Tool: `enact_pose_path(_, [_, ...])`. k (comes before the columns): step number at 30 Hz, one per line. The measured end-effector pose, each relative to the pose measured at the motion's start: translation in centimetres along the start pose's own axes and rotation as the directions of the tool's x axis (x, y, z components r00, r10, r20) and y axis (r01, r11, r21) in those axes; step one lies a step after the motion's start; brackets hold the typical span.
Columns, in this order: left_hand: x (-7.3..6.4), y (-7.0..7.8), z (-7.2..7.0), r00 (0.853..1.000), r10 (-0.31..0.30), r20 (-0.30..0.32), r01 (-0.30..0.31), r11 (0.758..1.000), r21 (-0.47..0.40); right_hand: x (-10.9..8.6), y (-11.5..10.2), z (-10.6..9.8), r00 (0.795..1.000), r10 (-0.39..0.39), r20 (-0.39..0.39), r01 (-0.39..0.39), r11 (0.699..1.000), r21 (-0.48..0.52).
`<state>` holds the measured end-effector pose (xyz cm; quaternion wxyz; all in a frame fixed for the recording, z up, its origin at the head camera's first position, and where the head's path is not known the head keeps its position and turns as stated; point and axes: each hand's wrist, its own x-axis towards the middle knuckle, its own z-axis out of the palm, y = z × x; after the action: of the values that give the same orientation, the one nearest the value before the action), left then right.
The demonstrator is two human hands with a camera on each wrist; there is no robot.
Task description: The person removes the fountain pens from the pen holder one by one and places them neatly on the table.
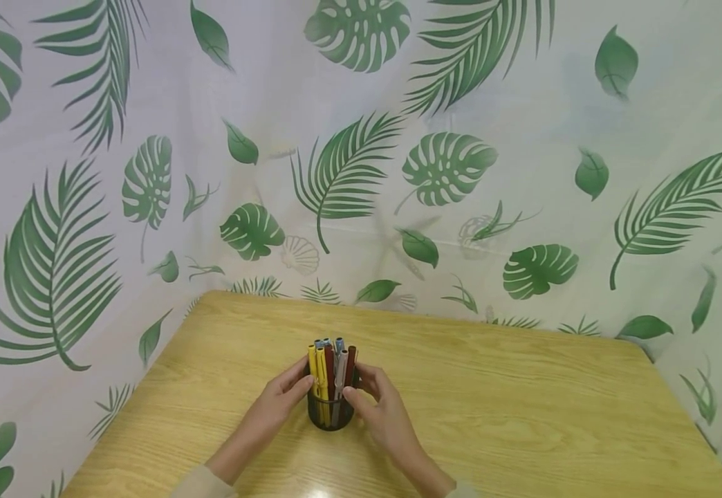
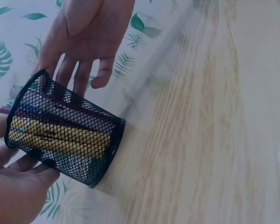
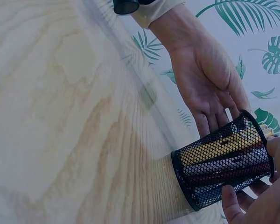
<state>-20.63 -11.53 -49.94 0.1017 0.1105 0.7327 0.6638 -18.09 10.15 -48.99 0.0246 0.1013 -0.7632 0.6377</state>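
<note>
Standing upright on a yellow-brown wood-grain table (image 1: pixel 492 401), a round black wire-mesh cup (image 1: pixel 331 418) of slim yellow, dark-red, grey and blue pens (image 1: pixel 328 364) is held between a person's left hand (image 1: pixel 276 399) and right hand (image 1: pixel 387 409), fingers curved round its sides, thumbs near the rim.

A round black wire-mesh pen cup (image 2: pixel 67 130) stands upright on the yellowish wood-grain table (image 1: pixel 492 401), between the left hand (image 1: pixel 280 398) and the right hand (image 1: pixel 382 404). Bunched upright inside, tops above the rim, are slim yellow pens (image 1: pixel 321 366) at left, dark red pens (image 1: pixel 329 363), a pale grey pen (image 1: pixel 341 366) and blue pens (image 1: pixel 339 342) behind
</note>
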Motion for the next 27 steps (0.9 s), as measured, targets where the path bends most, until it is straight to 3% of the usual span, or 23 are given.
enact_pose_path(15, [-0.72, -0.14, -0.66, 0.996, 0.001, 0.087, 0.001, 1.000, -0.019, -1.10, -0.03, 0.47, 0.998, 0.029, -0.049, -0.031, 0.998, -0.049])
enact_pose_path(20, [-0.91, -0.14, -0.87, 0.991, 0.014, 0.135, -0.013, 1.000, -0.005, -1.04, -0.08, 0.22, 0.998, 0.024, -0.050, -0.027, 0.997, -0.070])
enact_pose_path(27, [-0.86, -0.04, -0.98, 0.990, 0.025, 0.141, -0.026, 1.000, 0.007, -0.14, -0.80, -0.49, 1.000, -0.001, -0.025, 0.000, 0.998, -0.057])
